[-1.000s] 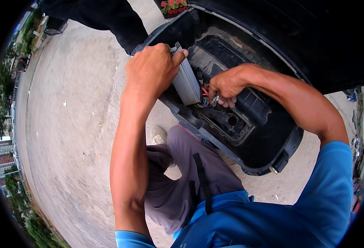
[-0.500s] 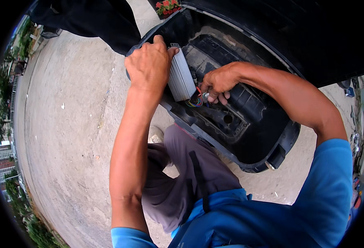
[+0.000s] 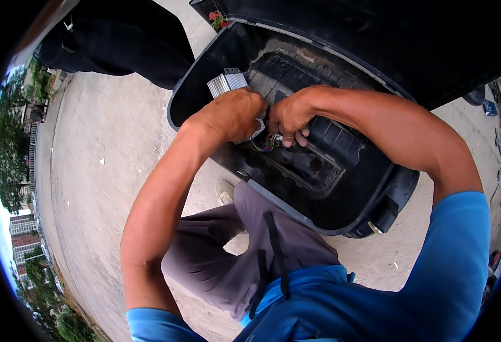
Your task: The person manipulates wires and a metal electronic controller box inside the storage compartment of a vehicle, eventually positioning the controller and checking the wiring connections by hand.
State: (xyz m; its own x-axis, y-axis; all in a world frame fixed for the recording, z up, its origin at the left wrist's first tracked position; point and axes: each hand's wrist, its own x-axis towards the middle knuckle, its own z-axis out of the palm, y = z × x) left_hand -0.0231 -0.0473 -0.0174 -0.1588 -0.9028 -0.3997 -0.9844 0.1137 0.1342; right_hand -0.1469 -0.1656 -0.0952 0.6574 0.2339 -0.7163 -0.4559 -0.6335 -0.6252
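A silver finned metal box point(image 3: 224, 85), which looks like a motor controller, leans inside an open black plastic compartment point(image 3: 287, 214). My left hand point(image 3: 234, 114) lies across the controller with its fingers curled down over the right side; what they pinch is hidden. Close beside it, my right hand point(image 3: 293, 117) is closed around wires at the controller's side, its lower fingers partly spread. Thin coloured wires point(image 3: 263, 145) loop out below the two hands, near a small pale connector point(image 3: 278, 138).
A large dark lid or panel point(image 3: 375, 45) rises behind the compartment. A person's dark-clothed leg point(image 3: 119, 45) stands at the far left. Red flowers point(image 3: 218, 21) show at the back edge. Pale concrete ground point(image 3: 108, 188) stretches left, and my bent knee is against the near side.
My left hand has left the controller's upper end and moved down and right, close to my right hand. The controller's upper end has tipped left. My right hand has stayed at the wires.
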